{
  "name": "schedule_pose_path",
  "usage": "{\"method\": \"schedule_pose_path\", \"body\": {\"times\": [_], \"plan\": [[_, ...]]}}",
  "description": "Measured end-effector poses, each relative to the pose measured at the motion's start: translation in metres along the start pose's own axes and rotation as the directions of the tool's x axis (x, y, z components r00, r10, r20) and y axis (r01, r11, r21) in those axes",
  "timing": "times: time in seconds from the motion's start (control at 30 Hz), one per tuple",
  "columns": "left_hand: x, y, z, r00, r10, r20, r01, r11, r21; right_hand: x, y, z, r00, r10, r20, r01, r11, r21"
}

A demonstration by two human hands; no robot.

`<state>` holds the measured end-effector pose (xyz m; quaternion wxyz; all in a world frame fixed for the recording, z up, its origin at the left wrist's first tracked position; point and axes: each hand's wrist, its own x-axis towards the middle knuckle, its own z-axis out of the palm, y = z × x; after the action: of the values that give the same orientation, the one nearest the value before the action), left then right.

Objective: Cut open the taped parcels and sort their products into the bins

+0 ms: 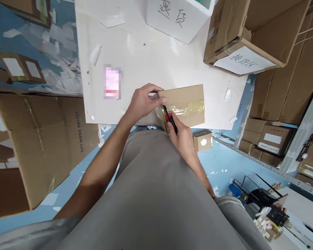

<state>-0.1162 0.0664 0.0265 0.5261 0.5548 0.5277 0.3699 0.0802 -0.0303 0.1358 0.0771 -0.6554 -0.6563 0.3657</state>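
A small brown cardboard box (184,92) lies at the front edge of the white table, with shiny clear tape along its top. My left hand (146,100) rests on the box's left end, thumb and fingers closed around its upper left corner. In my right hand (181,133) is a red and black box cutter (171,119), its tip at the taped left end of the box. Whether the blade has gone into the tape is too small to tell.
A blurred pink item (112,83) and scraps of paper lie on the table (135,59). At the back stand a white foam box (177,17) and an open labelled carton (250,41). A large carton (49,139) is at left, a small box (202,140) below the table edge.
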Motion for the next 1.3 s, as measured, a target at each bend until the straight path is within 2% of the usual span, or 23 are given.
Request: {"method": "schedule_pose_path", "body": {"times": [0.27, 0.5, 0.63, 0.77, 0.87, 1.03, 1.17, 1.23, 1.3], "plan": [[0.004, -0.005, -0.002, 1.0, 0.01, 0.009, -0.01, 1.0, 0.012, 0.002, -0.008, 0.01, 0.998, 0.053, -0.035, -0.054, 0.998, -0.039], [0.006, -0.006, -0.001, 1.0, 0.01, 0.003, -0.01, 0.999, -0.051, -0.001, -0.016, 0.015, 0.996, 0.079, -0.031, -0.082, 0.99, -0.112], [0.006, -0.006, -0.002, 1.0, 0.006, -0.004, -0.007, 0.997, -0.076, 0.001, -0.029, 0.017, 0.991, 0.137, 0.004, -0.132, 0.961, -0.243], [0.007, -0.005, -0.004, 1.0, -0.023, -0.012, 0.022, 0.995, -0.1, 0.008, -0.048, 0.021, 0.977, 0.211, 0.041, -0.173, 0.886, -0.43], [0.007, -0.004, -0.003, 0.998, -0.047, -0.037, 0.043, 0.994, -0.099, 0.002, -0.054, 0.024, 0.956, 0.279, 0.089, -0.193, 0.829, -0.525], [0.008, -0.002, 0.002, 0.996, -0.03, -0.078, 0.026, 0.998, -0.05, -0.044, -0.04, 0.027, 0.913, 0.36, 0.192, -0.208, 0.815, -0.541], [0.009, -0.007, 0.0, 0.999, -0.007, -0.039, 0.007, 1.0, 0.004, -0.082, -0.018, 0.012, 0.94, 0.293, 0.175, -0.205, 0.895, -0.396], [0.007, -0.009, 0.0, 0.999, -0.001, -0.046, 0.003, 0.999, 0.036, -0.085, -0.002, -0.004, 0.969, 0.235, 0.078, -0.205, 0.938, -0.279], [0.0, -0.007, 0.002, 0.997, 0.011, -0.08, -0.003, 0.995, 0.098, -0.073, 0.019, -0.021, 0.969, 0.21, -0.127, -0.231, 0.955, -0.186]]}}
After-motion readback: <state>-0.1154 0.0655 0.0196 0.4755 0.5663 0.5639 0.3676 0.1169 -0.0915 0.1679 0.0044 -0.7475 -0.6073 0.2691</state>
